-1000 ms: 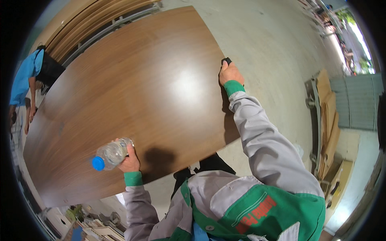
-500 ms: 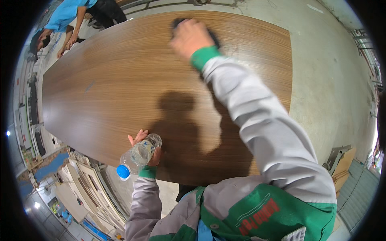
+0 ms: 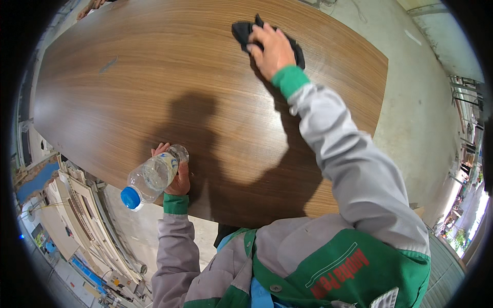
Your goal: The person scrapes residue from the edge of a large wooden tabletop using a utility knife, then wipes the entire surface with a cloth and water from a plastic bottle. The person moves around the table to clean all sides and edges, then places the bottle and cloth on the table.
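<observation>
A wood-grain tabletop [image 3: 287,149] spreads in front of me. On its far right part lies a crumpled black cloth [image 3: 242,33]. My right hand [image 3: 275,53] presses down on this cloth with bent fingers, and cloth shows on both sides of it. At the near left edge, a clear plastic bottle [image 3: 153,177] with a blue cap is tilted, its cap toward me. My left hand [image 3: 179,181] is wrapped round the bottle, which hides most of its fingers; some fingertips show on the far side.
A small bluish mark [image 3: 108,65] shows on the left part of the tabletop. Another person's hand [image 3: 88,9] is at the far left edge. Long boards and panels [image 3: 84,205] are stacked at the lower left. Concrete floor [image 3: 416,97] runs along the right side.
My right hand and the cloth have shifted slightly right across the tabletop. The view has turned, so the bottle appears farther left and the other person is mostly out of sight.
</observation>
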Available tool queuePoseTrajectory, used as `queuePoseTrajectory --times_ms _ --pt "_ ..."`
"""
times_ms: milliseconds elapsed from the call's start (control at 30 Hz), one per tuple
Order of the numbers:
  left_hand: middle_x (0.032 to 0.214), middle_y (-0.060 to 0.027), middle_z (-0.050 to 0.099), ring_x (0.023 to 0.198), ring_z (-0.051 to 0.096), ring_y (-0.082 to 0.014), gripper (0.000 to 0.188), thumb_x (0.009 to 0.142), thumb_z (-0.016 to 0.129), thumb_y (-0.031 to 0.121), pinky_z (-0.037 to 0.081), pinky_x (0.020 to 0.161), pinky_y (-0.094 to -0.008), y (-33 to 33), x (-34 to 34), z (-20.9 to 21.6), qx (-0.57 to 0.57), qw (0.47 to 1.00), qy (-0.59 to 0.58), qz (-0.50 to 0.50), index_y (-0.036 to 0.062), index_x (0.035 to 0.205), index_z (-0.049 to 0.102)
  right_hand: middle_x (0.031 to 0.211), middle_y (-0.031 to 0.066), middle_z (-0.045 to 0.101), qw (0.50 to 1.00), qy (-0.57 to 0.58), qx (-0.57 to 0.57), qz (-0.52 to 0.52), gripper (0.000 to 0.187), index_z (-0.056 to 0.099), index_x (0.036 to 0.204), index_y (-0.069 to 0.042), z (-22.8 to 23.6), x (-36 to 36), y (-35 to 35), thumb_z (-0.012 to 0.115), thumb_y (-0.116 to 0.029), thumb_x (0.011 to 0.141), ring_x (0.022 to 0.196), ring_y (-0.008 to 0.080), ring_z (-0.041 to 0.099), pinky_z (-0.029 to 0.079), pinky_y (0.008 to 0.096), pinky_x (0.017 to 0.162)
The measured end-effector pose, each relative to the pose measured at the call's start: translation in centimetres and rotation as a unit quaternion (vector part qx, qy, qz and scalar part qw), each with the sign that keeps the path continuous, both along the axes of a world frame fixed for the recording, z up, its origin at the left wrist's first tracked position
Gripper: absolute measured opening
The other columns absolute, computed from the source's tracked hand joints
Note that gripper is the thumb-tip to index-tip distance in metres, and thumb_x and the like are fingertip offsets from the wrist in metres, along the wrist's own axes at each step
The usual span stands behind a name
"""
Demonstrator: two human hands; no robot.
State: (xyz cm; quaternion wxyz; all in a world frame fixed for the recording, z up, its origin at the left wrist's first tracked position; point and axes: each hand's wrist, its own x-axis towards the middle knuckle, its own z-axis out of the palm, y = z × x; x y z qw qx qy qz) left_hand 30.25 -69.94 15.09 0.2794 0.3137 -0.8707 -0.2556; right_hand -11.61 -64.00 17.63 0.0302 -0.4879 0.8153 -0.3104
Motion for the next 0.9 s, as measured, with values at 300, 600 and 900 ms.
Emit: queuePoseTrajectory --times_ms 300,600,900 --pt "0.135 -0.015 0.062 0.135 0.053 -0.0382 0.056 0.093 0.075 0.031 0.023 0.124 -0.0578 0.2 -0.4 0.1 0.018 0.999 0.036 -0.003 0.0012 0.136 0.056 0.139 0.0142 0.067 0.997 0.067 -0.039 -0.029 0.022 0.076 0.109 -0.007 -1.8 2.5 1.5 0.067 -0.024 0.098 0.138 0.0375 0.053 0.036 0.0533 0.121" --pt "0.136 -0.015 0.062 0.128 0.058 -0.0326 0.069 0.079 0.087 0.016 0.03 0.121 -0.0534 1.1 0.6 0.8 0.05 0.996 0.079 0.004 0.0043 0.138 0.054 0.127 0.0164 0.07 0.992 0.107 -0.023 0.065 0.014 0.072 0.104 -0.007 -1.5 14.6 11.0 0.069 -0.016 0.094 0.12 0.0417 0.064 0.048 0.0537 0.108" --pt "0.122 -0.0142 0.068 0.121 0.063 -0.0272 0.061 0.073 0.083 0.003 0.049 0.107 -0.0447 3.3 4.0 2.3 0.232 0.95 0.199 -0.067 0.0029 0.129 0.061 0.132 0.0196 0.066 0.961 0.181 0.152 -0.146 0.054 0.071 0.117 -0.001 1.7 7.1 -12.1 0.046 -0.047 0.104 0.123 0.0394 0.06 0.048 0.0528 0.104"
